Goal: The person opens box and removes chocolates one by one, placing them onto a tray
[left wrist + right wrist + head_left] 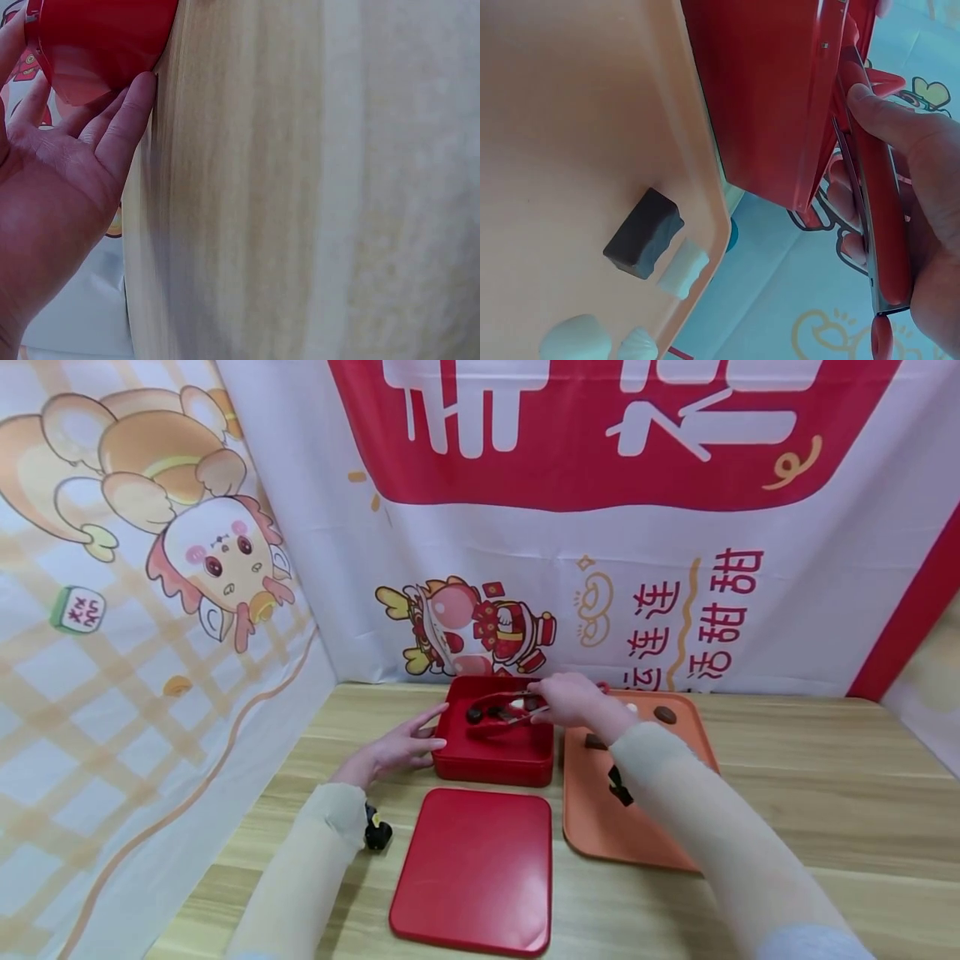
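In the head view a red square box (491, 771) stands at the far side of the table. My left hand (401, 747) rests its extended fingers against the box's left side; the left wrist view shows the fingertips touching the red wall. My right hand (568, 700) grips red tongs (883, 217), thumb on one arm and fingers round the other. The tongs' ends reach down into the box, around dark chocolates (474, 716). Whether they pinch a piece I cannot tell. A white piece (517, 702) also shows inside the box.
Right of the box lies an orange tray (600, 818) holding a dark rectangular chocolate (643, 234), a white piece (684, 268), white shell shapes (576, 339) and a brown oval piece (664, 715). A red lid (476, 870) lies flat before the box. Printed cloth (315, 527) hangs behind.
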Demonstrator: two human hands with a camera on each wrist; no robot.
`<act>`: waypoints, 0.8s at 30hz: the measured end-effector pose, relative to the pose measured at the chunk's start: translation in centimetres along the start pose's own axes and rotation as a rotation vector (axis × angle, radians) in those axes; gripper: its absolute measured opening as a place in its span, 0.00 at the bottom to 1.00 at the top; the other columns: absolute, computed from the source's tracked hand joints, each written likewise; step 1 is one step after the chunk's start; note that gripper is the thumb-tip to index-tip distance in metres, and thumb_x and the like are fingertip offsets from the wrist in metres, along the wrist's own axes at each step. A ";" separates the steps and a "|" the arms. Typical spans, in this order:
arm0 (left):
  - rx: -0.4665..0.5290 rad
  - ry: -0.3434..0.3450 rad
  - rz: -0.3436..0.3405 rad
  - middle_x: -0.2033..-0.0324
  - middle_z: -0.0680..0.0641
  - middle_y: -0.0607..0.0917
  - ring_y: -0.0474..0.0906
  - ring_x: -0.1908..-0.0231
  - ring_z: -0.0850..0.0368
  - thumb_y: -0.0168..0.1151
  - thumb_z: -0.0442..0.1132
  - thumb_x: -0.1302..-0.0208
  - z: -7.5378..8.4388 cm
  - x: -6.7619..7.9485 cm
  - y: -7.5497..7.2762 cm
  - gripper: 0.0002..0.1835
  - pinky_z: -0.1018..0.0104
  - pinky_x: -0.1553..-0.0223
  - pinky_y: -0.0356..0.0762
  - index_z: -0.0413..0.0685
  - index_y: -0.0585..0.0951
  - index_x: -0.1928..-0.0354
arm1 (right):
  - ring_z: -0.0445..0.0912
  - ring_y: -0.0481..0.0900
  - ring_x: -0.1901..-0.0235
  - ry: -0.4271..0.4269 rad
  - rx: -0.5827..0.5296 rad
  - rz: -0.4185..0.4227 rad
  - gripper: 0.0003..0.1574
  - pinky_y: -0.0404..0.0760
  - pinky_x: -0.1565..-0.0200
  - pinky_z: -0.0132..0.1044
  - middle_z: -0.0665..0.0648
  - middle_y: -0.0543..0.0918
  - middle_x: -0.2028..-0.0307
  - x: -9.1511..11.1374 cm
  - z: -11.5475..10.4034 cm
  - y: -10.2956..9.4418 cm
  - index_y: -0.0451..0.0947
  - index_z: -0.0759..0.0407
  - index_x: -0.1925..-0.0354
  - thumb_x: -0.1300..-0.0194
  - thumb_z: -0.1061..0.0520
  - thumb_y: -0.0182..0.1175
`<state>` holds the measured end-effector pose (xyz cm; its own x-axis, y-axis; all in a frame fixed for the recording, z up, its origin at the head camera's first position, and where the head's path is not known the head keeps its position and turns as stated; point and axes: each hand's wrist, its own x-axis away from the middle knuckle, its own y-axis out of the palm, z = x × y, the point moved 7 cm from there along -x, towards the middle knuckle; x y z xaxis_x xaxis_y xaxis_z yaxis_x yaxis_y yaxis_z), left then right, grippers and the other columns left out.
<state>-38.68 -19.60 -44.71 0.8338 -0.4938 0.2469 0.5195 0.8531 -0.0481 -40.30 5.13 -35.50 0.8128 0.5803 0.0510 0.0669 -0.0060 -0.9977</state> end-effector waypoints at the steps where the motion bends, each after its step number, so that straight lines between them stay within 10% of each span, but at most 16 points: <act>1: 0.001 0.002 0.001 0.27 0.37 0.52 0.58 0.32 0.39 0.59 0.35 0.31 0.1 0.0 0.0 0.41 0.42 0.38 0.64 0.67 0.51 0.24 | 0.53 0.79 0.49 0.000 -0.007 0.000 0.36 0.76 0.46 0.50 0.60 0.81 0.47 0.1 0.0 -0.1 0.74 0.59 0.36 0.36 0.42 0.64; 24: -0.030 0.001 -0.004 0.27 0.36 0.53 0.59 0.33 0.39 0.60 0.37 0.32 0.2 0.1 0.1 0.42 0.43 0.40 0.66 0.65 0.50 0.23 | 0.51 0.81 0.51 -0.008 -0.056 0.050 0.32 0.78 0.48 0.47 0.58 0.83 0.48 1.0 0.2 0.2 0.76 0.57 0.38 0.37 0.45 0.66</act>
<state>-38.53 -19.54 -44.51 0.8317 -0.4978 0.2460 0.5286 0.8454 -0.0765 -39.59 5.88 -35.68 0.8113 0.5846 0.0005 0.0587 -0.0807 -0.9950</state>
